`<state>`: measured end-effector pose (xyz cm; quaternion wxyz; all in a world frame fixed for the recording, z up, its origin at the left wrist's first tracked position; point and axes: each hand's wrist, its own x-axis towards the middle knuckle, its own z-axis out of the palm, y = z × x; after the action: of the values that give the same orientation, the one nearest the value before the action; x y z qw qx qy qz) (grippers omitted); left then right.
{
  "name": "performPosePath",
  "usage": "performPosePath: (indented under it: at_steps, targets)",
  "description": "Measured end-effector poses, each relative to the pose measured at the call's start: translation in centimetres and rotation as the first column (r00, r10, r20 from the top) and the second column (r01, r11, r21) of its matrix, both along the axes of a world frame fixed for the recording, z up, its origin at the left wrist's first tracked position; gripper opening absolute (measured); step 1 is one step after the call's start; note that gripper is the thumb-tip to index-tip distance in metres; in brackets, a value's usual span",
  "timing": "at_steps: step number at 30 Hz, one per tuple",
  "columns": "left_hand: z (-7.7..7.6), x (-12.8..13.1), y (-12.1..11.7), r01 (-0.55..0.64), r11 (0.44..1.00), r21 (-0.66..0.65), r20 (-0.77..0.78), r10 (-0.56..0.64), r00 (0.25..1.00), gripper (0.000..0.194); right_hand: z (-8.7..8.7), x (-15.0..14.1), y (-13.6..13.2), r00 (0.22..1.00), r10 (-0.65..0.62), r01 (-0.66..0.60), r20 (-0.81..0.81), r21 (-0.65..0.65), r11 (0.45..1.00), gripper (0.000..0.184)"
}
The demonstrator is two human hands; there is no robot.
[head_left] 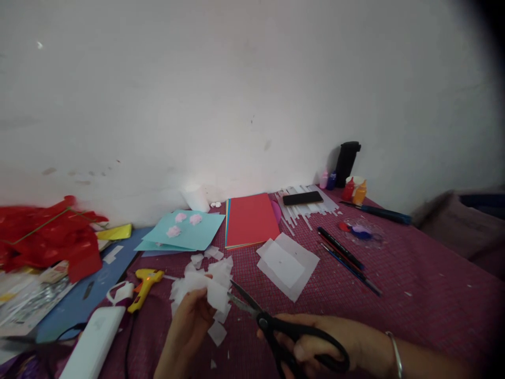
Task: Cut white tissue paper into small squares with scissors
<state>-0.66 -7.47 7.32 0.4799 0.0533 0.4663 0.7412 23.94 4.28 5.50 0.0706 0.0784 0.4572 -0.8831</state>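
My left hand [188,329] pinches a bunch of white tissue paper [209,287] near the front of the table. My right hand [327,345] grips black scissors [276,329], fingers through the loops. The blades are spread and point left towards the tissue, almost touching its edge. Small white paper squares [218,332] lie below and around the bunch on the maroon cloth [414,284].
A yellow glue gun [144,287] and a white box [94,345] lie at the left. Flat tissue sheets [288,266], red paper stack [251,219], light blue sheet [185,231], pens [343,252], phone [302,198], paint bottles [354,192], black flask [347,160] and red crepe [51,237] sit farther back.
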Motion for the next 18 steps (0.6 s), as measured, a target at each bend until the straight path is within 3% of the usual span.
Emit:
performPosePath:
  at_steps: [3, 7, 12, 15, 18]
  targets:
    - [0.0, 0.3, -0.2, -0.025, 1.000, -0.018, -0.106, 0.023, 0.994, 0.036, -0.3, -0.1, 0.0, 1.000, 0.022, -0.022, 0.001, 0.000, 1.000, 0.064]
    - [0.7, 1.2, -0.5, -0.031, 0.996, -0.087, -0.256, 0.008, 0.967, 0.038, -0.3, -0.1, -0.5, 0.998, 0.049, -0.052, -0.030, -0.126, 0.991, 0.065]
    - [0.8, 2.0, -0.5, 0.008, 0.986, -0.168, -0.340, -0.066, 0.938, 0.023, 0.0, 0.2, -0.8, 0.998, 0.028, -0.039, -0.063, -0.187, 0.982, 0.062]
    - [0.4, 2.1, -0.2, 0.022, 0.986, -0.165, -0.341, -0.078, 0.937, 0.018, -0.1, 0.3, -0.8, 0.997, -0.007, 0.000, -0.080, -0.088, 0.996, 0.061]
    - [0.1, 2.1, 0.3, -0.054, 0.983, -0.177, -0.312, -0.004, 0.950, 0.018, -0.2, 0.4, -0.9, 0.991, -0.097, 0.102, -0.089, 0.046, 0.994, 0.065]
